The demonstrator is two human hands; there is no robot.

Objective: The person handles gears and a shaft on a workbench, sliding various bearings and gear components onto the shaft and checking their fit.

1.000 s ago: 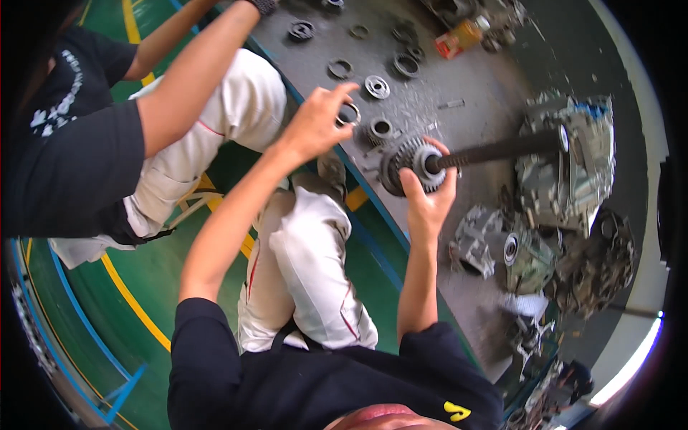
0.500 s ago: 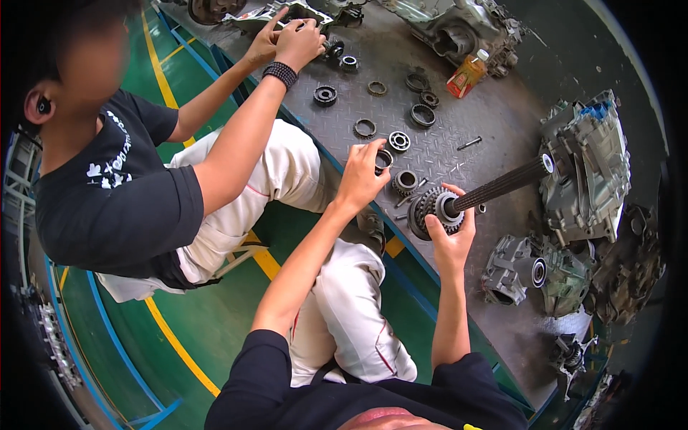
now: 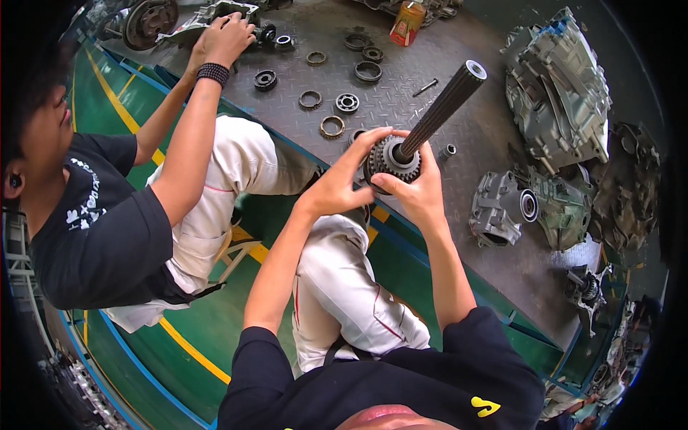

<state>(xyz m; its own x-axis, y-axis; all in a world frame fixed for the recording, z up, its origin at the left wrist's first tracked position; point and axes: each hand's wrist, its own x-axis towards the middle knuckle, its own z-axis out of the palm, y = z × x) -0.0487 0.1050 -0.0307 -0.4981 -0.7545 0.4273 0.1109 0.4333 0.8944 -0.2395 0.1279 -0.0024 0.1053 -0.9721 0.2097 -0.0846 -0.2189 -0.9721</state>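
A long dark splined shaft (image 3: 446,107) leans up and to the right, with a stack of toothed gears (image 3: 393,163) at its lower end. My right hand (image 3: 416,190) grips the gear stack from the right, thumb across the near side. From the left, my left hand (image 3: 337,179) curves its fingers round the far side of the same gears, its thumb near the lower edge. Just beyond my left hand, a brass-coloured ring (image 3: 332,127) lies flat on the metal table. A small gear piece (image 3: 356,135) is partly hidden behind the left fingers.
Farther off on the table (image 3: 401,79) lie a ball bearing (image 3: 347,103), several rings, a bolt (image 3: 426,87) and a drink bottle (image 3: 408,21). Large metal housings (image 3: 562,93) stand at the right. A co-worker (image 3: 107,208) sits at the left, hands on another part.
My left hand has left the brass-coloured ring, which lies on the table, and has come right onto the gears. My right hand keeps its hold. The view has shifted.
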